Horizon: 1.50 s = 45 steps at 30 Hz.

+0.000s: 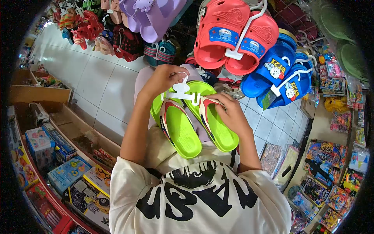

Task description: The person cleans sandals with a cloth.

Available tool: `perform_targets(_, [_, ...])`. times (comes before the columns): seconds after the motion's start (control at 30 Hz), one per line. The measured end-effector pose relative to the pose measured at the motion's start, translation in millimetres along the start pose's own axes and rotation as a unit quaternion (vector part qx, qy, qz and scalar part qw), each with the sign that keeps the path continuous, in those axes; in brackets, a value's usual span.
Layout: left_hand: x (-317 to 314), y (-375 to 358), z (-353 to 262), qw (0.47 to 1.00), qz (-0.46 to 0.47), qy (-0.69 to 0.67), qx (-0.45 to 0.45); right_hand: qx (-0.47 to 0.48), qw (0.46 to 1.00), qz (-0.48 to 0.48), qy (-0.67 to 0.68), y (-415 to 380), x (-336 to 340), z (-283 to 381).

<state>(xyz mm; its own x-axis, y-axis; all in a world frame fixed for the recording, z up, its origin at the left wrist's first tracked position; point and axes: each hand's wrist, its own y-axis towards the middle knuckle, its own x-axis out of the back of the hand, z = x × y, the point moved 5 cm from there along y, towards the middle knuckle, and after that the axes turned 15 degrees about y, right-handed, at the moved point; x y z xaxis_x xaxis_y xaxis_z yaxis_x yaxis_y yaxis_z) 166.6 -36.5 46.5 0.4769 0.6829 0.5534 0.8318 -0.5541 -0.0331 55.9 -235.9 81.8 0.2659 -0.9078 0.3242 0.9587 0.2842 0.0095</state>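
Observation:
A pair of lime green flip-flops (181,136) with cream, red and dark straps hangs from a white plastic hanger (181,93) in front of my chest. My left hand (167,78) pinches the hanger's hook at the top. My right hand (230,111) lies on the strap of the right-hand flip-flop, its fingers curled around the upper edge. Behind the green pair, a pale purple item (143,84) shows in part. Just above my right hand hang red clogs (220,37) with blue patches on a white hanger.
Blue BT21 slippers (272,70) hang at the right, purple slippers (152,19) at the top. Boxed toys (70,171) fill wooden shelving at the left. Packaged toys (327,156) line the right side. White floor tiles (113,85) show beyond my arms.

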Motion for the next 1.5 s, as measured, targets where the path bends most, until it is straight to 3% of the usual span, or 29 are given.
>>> perform_targets(0.13, [4.6, -1.6, -8.4, 0.997, 0.032, 0.076, 0.009, 0.008, 1.0, -0.001, -0.009, 6.2, -1.1, -0.9])
perform_targets(0.23, [2.5, -0.5, -4.0, 0.996, 0.034, 0.072, -0.045, 0.001, 1.0, 0.017, 0.002, 13.6, -2.1, -7.0])
perform_targets(0.43, [-1.1, 6.7, 4.3, 0.993, 0.093, 0.06, -0.034, -0.017, 0.996, 0.071, 0.042, 23.0, 2.9, -18.8])
perform_targets(0.57, [-0.9, 8.1, -2.2, 0.99, 0.081, 0.089, -0.071, 0.04, 0.995, 0.092, -0.015, 30.1, 10.5, -17.9])
perform_targets(0.8, [-1.4, 12.0, 4.4, 0.983, 0.123, 0.103, -0.087, -0.016, 0.986, 0.167, -0.009, 39.1, 14.9, -13.9])
perform_targets(0.93, [-20.6, 12.5, 6.9, 0.979, 0.152, 0.105, -0.083, 0.006, 0.989, 0.151, -0.004, 40.4, 16.0, -15.0])
perform_targets(1.13, [-18.0, 9.4, 13.2, 0.996, 0.06, 0.064, -0.034, -0.022, 0.987, 0.156, -0.027, 34.4, 14.8, -10.2])
perform_targets(1.23, [-13.5, 7.6, 17.0, 0.994, -0.003, 0.106, -0.025, 0.032, 0.989, 0.13, -0.057, 26.6, 7.9, -0.3])
perform_targets(1.33, [0.5, 2.4, 16.9, 0.996, -0.072, 0.061, -0.011, 0.002, 0.993, 0.106, -0.043, 15.1, -0.6, 7.7])
perform_targets(1.37, [0.5, 1.0, 24.5, 0.998, -0.043, 0.035, 0.023, -0.023, 0.995, 0.094, -0.033, 11.7, -2.6, 7.0])
perform_targets(1.5, [6.2, -4.8, 21.9, 0.997, -0.081, 0.017, 0.013, -0.015, 0.997, 0.067, -0.035, 2.8, -9.9, 12.9])
